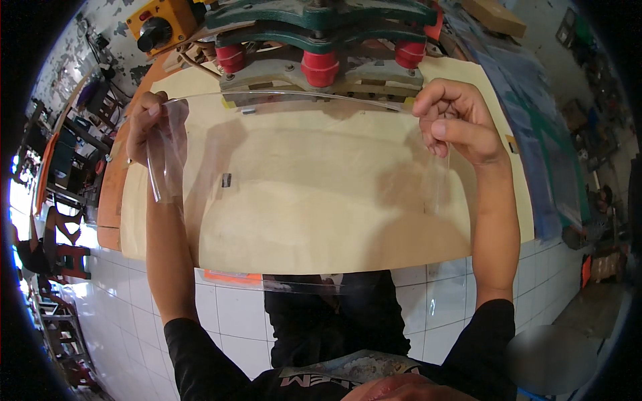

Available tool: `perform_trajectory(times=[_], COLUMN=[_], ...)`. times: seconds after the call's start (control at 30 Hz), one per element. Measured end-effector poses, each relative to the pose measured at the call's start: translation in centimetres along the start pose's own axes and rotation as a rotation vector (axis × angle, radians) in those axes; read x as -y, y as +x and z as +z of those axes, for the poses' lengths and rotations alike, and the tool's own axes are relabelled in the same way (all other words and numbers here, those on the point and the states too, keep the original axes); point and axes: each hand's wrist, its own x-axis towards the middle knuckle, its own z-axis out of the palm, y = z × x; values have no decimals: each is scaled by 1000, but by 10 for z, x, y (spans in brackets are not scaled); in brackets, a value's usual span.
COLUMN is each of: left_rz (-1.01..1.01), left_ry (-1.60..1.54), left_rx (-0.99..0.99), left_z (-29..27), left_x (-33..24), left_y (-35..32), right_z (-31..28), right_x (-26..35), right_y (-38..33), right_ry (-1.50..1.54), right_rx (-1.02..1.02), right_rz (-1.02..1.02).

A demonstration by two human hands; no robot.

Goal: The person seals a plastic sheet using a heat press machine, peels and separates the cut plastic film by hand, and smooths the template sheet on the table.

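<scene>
A clear, flexible plastic sheet [166,157] is stretched between my two hands, its far edge raised just in front of a green and grey machine. My left hand [143,125] grips the sheet's far left corner, where the plastic folds and hangs down. At the far right corner my right hand [460,123] is closed on the sheet, with thumb and fingers curled; the exact grip is partly hidden. Below the sheet lies a cream-coloured board [321,227] with a small dark patch [227,180] on it.
The green and grey machine [321,37] with red cylindrical parts [319,69] stands at the far edge. An orange control box [160,28] with a black knob is at the far left. Bluish plastic sheets [535,134] hang along the right. An orange item [233,275] shows under the near edge.
</scene>
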Motion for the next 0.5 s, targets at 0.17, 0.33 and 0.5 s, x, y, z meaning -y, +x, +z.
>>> perform_trajectory(times=[0.17,0.33,0.5], left_rz=[-10,-1,-16], left_ry=[19,18,50], left_rx=[4,19,-50], left_z=[0,-2,1], left_x=[0,-2,1], left_y=[-1,0,-1], right_z=[-2,-2,-2], right_x=[-3,-4,-1], right_y=[-1,1,0], right_ry=[46,45,43], right_rx=[33,27,-6], right_rz=[-35,-53,-23])
